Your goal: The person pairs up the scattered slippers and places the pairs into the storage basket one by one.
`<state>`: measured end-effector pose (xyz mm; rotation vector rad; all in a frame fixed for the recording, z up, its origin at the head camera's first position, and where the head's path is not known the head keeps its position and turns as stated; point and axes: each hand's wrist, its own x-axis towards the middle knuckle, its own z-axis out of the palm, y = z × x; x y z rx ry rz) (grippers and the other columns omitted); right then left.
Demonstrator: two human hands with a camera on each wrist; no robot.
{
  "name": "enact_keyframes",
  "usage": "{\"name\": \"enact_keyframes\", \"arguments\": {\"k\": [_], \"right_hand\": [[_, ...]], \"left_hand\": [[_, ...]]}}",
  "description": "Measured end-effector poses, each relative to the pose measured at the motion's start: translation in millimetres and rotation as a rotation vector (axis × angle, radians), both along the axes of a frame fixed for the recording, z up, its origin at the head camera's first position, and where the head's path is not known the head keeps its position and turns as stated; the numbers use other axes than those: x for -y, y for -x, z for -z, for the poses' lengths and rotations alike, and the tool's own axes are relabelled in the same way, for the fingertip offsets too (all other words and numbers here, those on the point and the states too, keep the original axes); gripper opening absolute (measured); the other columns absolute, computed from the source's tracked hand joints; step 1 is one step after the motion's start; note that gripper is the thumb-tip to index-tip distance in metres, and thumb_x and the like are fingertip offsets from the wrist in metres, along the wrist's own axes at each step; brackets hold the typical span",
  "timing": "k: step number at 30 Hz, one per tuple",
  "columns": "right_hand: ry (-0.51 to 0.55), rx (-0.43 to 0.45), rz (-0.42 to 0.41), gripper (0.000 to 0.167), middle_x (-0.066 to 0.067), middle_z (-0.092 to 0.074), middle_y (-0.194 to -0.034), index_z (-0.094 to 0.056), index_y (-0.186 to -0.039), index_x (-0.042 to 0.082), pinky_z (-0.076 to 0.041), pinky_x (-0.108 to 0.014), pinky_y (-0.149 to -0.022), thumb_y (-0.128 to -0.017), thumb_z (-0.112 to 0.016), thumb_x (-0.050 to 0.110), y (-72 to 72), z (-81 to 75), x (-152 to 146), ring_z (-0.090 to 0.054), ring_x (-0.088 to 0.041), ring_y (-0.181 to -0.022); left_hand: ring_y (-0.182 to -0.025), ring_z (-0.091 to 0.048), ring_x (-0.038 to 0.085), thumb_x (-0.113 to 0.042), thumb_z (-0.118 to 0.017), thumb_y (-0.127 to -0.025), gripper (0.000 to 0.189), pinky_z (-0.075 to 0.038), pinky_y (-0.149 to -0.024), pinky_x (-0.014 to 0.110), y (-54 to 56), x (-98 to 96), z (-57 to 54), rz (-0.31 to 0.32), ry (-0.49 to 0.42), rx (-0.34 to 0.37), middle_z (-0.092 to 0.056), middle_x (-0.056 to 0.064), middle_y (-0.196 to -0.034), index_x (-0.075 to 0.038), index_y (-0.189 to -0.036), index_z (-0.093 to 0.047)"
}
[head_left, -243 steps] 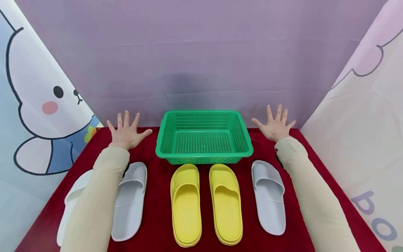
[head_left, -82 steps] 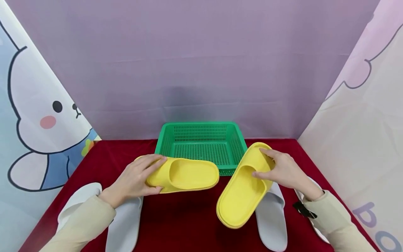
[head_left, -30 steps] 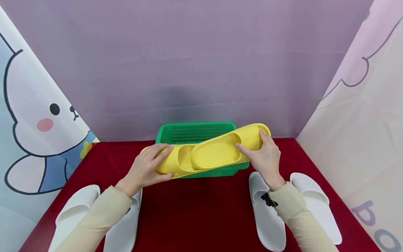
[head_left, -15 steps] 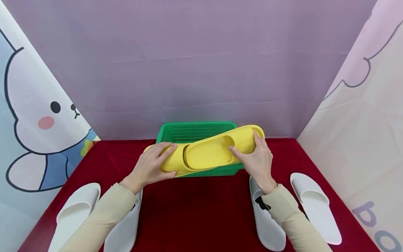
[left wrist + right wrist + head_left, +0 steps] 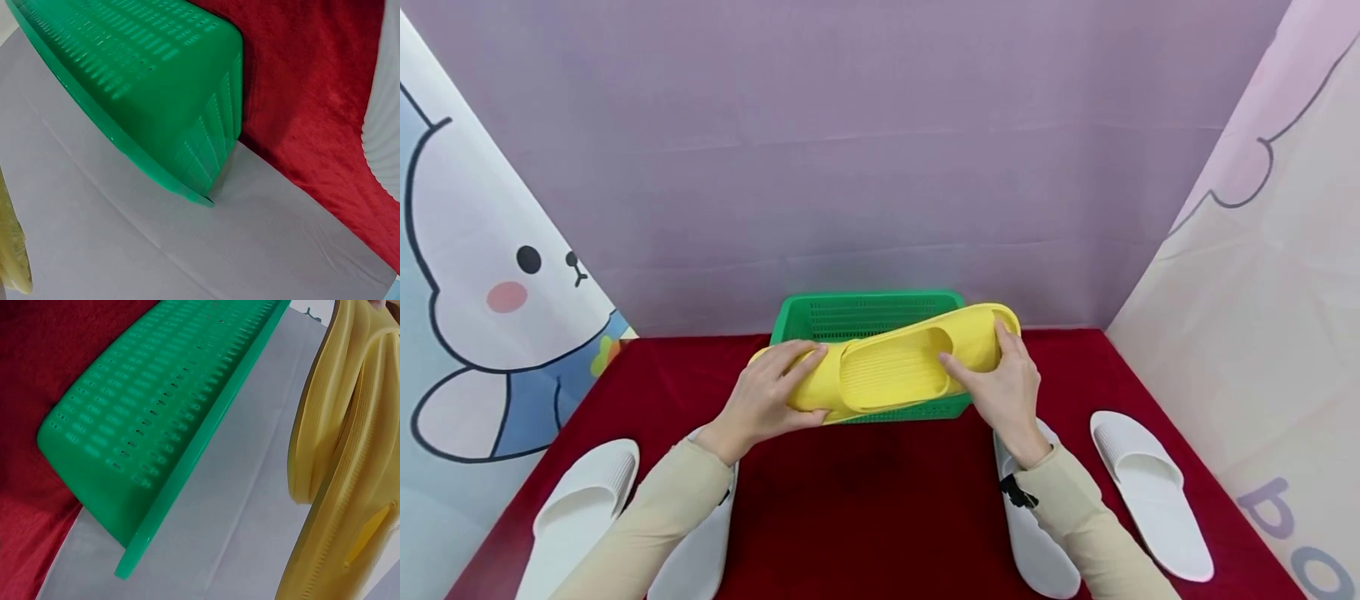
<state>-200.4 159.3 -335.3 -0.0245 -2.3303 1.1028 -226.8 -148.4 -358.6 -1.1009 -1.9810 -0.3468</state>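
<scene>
My left hand [image 5: 767, 400] grips one yellow slipper [image 5: 816, 385] across its strap, thumb on the near side. In my right hand [image 5: 1006, 387] is the other yellow slipper [image 5: 895, 371], held at the toe strap with the thumb by the foot opening. The two slippers point opposite ways, and the right one's heel end lies over the left one, up against its strap. Both are held in the air in front of the green basket [image 5: 790, 312], hiding much of it. The right wrist view shows the pair's yellow sides [image 5: 337, 487] pressed together.
The perforated basket wall [image 5: 119, 437] stands on a red cloth [image 5: 865, 508]. White slippers lie either side: an outer left one [image 5: 576, 508], an inner left one [image 5: 700, 546] partly under my sleeve, an inner right one [image 5: 1045, 550], and an outer right one [image 5: 1157, 508].
Earlier both hands were spread flat and the yellow slippers lay on the cloth; then each hand lifted one. Since one second ago, the right slipper has slid left, further over the left one.
</scene>
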Motion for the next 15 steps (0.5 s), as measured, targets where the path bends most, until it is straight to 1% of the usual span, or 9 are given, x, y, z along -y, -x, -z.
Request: {"name": "enact_keyframes", "arguments": {"k": [7, 15], "right_hand": [[-0.001, 0.005, -0.008, 0.087, -0.019, -0.052, -0.127, -0.044, -0.133, -0.001, -0.044, -0.047, -0.086, -0.066, -0.077, 0.044, -3.1, -3.7, 7, -0.052, -0.034, -0.106], [0.002, 0.038, -0.025, 0.089, -0.018, -0.052, -0.127, -0.042, -0.135, 0.000, -0.041, -0.049, -0.089, -0.067, -0.076, 0.045, -7.4, -3.4, 13, -0.051, -0.033, -0.106]], "left_hand": [[-0.103, -0.056, 0.030, -0.050, -0.056, -0.078, 0.061, -0.048, -0.088, 0.044, -3.9, 0.9, -1.4, -0.001, -0.016, -0.020, -0.059, 0.013, -0.112, -0.004, -0.118, -0.059], [-0.102, -0.057, 0.030, -0.045, -0.065, -0.072, 0.062, -0.049, -0.087, 0.045, -6.2, 3.8, -2.4, 0.003, -0.010, -0.011, -0.059, 0.013, -0.111, -0.004, -0.118, -0.059]]}}
